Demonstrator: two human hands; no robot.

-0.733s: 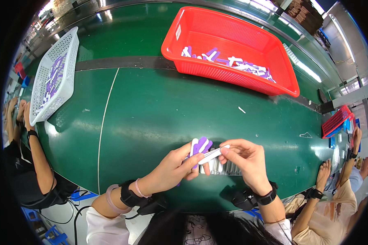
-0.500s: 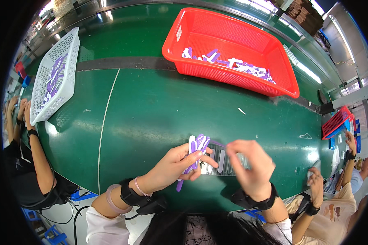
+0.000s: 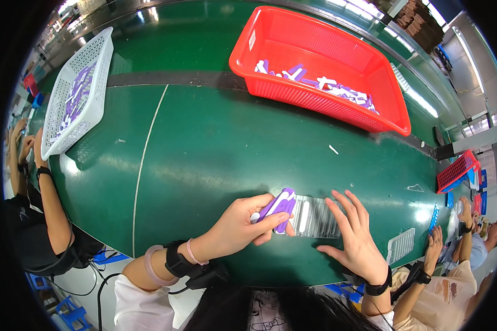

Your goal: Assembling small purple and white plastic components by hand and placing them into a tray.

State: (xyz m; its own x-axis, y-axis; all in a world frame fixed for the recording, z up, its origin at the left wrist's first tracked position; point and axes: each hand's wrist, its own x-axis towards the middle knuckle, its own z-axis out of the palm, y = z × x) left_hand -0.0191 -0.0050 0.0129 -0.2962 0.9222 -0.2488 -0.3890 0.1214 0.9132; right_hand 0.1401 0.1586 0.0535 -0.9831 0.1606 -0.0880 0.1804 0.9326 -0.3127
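Note:
A bundle of slim purple-and-white strips with rounded ends (image 3: 280,207) is gripped in my left hand (image 3: 243,220), whose thumb presses across it. I cannot make out what kind of pieces they are. Beside that hand, a clear ribbed plastic tray (image 3: 317,219) lies on the green table, partly behind the bundle. My left fingertips are at its left end. My right hand (image 3: 359,243) hovers at the tray's right end, fingers spread, with nothing in it. Glare on the ribs hides whether any slot holds a strip.
A red basket (image 3: 320,102) with loose purple and white pieces stands at the back right. A white basket (image 3: 96,110) of similar pieces is at the left. Another clear tray (image 3: 400,246) lies right of my right hand, near a co-worker's hand (image 3: 433,248). Another co-worker's arm (image 3: 54,215) shows left.
My right hand has gone from closed fingers above the tray to spread fingers at its right end. My left hand has moved right with the bundle, now more compact. A second clear tray now shows at right.

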